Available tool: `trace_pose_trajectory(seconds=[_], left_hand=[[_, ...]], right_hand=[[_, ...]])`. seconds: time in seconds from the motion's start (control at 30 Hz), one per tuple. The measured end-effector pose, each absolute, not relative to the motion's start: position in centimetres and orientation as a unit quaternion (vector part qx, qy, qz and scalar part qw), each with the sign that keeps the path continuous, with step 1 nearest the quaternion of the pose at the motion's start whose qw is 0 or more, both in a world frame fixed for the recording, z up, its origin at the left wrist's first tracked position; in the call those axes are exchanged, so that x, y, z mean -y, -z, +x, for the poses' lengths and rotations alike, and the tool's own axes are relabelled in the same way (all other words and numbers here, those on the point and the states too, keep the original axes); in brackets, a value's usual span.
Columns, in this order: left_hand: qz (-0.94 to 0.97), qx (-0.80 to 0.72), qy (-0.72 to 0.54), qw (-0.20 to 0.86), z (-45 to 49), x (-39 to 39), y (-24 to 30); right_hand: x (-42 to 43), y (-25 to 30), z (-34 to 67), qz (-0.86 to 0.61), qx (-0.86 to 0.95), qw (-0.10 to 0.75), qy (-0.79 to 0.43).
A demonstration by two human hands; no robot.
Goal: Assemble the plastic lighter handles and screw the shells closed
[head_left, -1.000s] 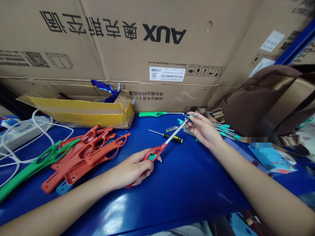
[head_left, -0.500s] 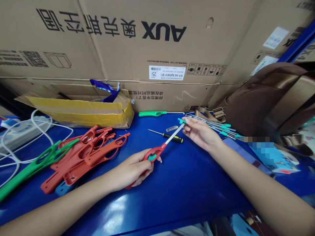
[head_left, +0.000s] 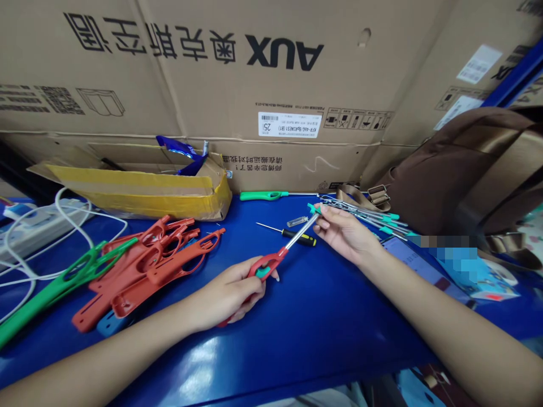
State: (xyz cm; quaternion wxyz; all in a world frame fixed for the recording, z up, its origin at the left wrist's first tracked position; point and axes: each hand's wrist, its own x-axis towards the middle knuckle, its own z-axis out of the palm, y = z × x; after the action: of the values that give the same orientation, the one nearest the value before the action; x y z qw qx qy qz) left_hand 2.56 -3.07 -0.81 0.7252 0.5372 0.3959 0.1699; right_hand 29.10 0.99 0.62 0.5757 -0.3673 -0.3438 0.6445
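Observation:
My left hand (head_left: 240, 288) is closed around the red handle of a long-neck lighter (head_left: 271, 264), whose metal tube points up and to the right. A teal trigger shows inside the handle's loop. At the tube's far end, my right hand (head_left: 343, 229) pinches a small teal plastic piece (head_left: 313, 208), which seems to touch the tube's tip. Behind the tube lie a black-and-yellow screwdriver (head_left: 302, 237) and a small clear part (head_left: 297, 221). Just beyond the right hand is a bunch of metal tubes with teal pieces (head_left: 373, 212).
Red handle shells (head_left: 139, 265) and a green shell (head_left: 55, 299) lie at left, beside a white power strip (head_left: 51, 220). A green lighter (head_left: 263, 195), a cut carton (head_left: 169, 198), a brown backpack (head_left: 445, 175) and a phone (head_left: 418, 260) line the blue table (head_left: 305, 333).
Both hands keep the same grip on the lighter and the teal piece, almost unmoved. The view shifts very slightly, and the phone's screen shows brighter.

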Motion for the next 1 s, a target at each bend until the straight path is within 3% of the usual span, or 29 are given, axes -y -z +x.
trace_pose_trajectory(seconds=[0.7, 1.0], left_hand=[[0.537, -0.405, -0.158, 0.723, 2.5, 3.2, 0.7], [0.525, -0.398, -0.181, 0.73, 2.9, 3.5, 0.3]], right_hand=[[-0.9, -0.5, 29.1, -0.384, 0.356, 0.576, -0.627], [2.8, 0.6, 23.9, -0.411, 0.431, 0.461, -0.658]])
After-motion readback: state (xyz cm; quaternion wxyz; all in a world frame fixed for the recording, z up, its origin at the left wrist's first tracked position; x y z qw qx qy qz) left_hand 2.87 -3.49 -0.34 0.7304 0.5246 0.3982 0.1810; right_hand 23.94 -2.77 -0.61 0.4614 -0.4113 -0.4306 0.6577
